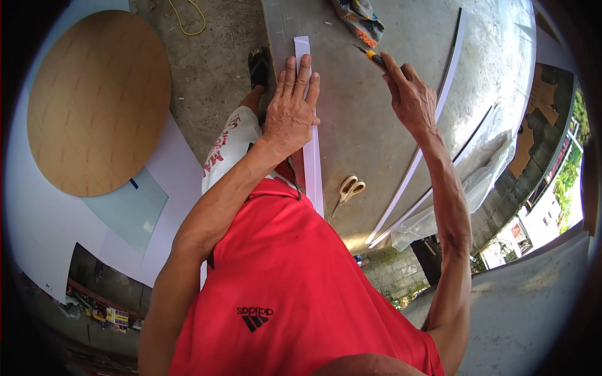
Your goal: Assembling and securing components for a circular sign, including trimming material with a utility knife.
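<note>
My left hand (291, 109) lies flat with its fingers stretched out, pressing on a long white strip (312, 166). The strip runs along the left edge of the grey worktable (357, 125), and its far end (301, 45) sticks out past my fingertips. Raised to the right, my right hand (411, 94) grips a yellow and black utility knife (377, 60). Its blade points up and to the left, apart from the strip. A pair of scissors with cream handles (351, 187) rests on the table between my two arms.
A crumpled patterned cloth (360, 22) lies at the table's far side. Long thin strips (401, 182) and clear plastic wrap (461, 194) lie on the right. Left of me, a large brown disc (97, 103) rests on white sheets (37, 207). A yellow cord (191, 30) lies on the floor.
</note>
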`<state>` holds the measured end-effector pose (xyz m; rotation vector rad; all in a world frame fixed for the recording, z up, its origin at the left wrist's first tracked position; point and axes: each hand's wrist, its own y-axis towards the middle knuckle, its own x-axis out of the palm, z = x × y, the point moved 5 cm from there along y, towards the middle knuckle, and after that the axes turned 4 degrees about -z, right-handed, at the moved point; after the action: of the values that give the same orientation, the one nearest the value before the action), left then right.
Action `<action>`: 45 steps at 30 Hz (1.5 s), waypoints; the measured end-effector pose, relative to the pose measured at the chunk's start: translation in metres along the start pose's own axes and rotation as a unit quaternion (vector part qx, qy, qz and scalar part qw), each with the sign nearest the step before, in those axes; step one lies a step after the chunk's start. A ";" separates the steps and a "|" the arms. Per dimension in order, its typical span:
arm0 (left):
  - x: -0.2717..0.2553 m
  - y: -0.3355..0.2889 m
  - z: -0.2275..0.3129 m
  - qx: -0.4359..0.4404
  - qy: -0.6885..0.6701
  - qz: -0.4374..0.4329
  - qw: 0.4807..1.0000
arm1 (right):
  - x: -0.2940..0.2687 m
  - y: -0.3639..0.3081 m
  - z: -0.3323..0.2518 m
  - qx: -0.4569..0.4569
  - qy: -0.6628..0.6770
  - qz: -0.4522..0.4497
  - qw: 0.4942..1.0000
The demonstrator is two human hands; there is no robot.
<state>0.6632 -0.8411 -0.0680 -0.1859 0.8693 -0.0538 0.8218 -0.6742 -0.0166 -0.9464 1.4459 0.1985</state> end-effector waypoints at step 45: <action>-0.024 0.059 -0.073 -0.036 -0.292 -0.205 0.933 | 0.125 -0.150 -0.158 0.189 0.178 0.336 0.905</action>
<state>0.5900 -0.7906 -0.1066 -0.4262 0.2253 -0.3419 0.8221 -0.9241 -0.0402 -0.1363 2.0284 0.2429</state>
